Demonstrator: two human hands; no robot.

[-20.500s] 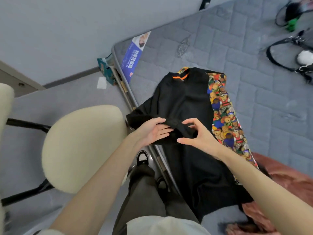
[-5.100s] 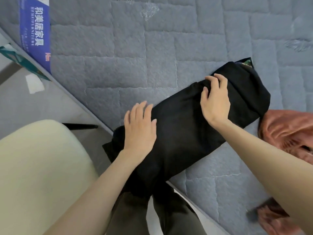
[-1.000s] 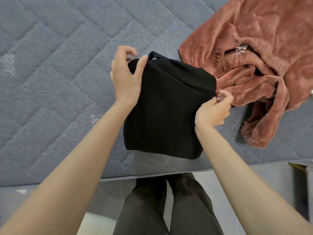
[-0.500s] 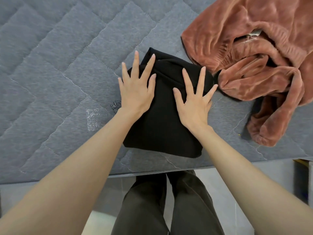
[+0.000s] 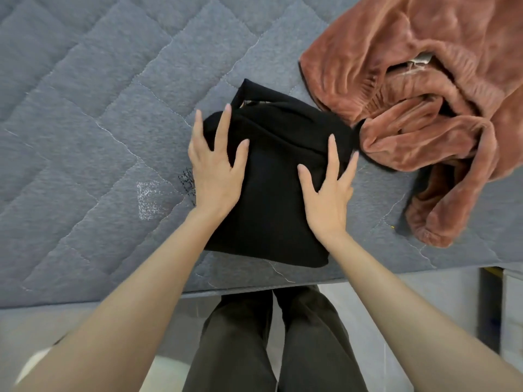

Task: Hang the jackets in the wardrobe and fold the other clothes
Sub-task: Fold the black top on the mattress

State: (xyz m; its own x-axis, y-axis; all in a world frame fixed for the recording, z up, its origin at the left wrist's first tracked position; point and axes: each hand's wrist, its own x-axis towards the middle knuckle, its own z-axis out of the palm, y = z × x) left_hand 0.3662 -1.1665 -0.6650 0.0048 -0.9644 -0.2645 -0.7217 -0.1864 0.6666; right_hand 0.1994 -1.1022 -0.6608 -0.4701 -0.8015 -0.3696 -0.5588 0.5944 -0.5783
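The black bundle (image 5: pixel 271 193) lies folded near the front edge of the mattress (image 5: pixel 113 137), just beside the crumpled fleece (image 5: pixel 410 94). Flattening it well likely calls for even downward pressure, smoothing outward so the layers do not slip. The left hand (image 5: pixel 215 171) and right hand (image 5: pixel 328 193) press flat on it, fingers spread.

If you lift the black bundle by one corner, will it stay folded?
Probably not: the black bundle is soft cloth, so its layers would likely flop open. The left hand and right hand press it flat, suggesting it puffs up.
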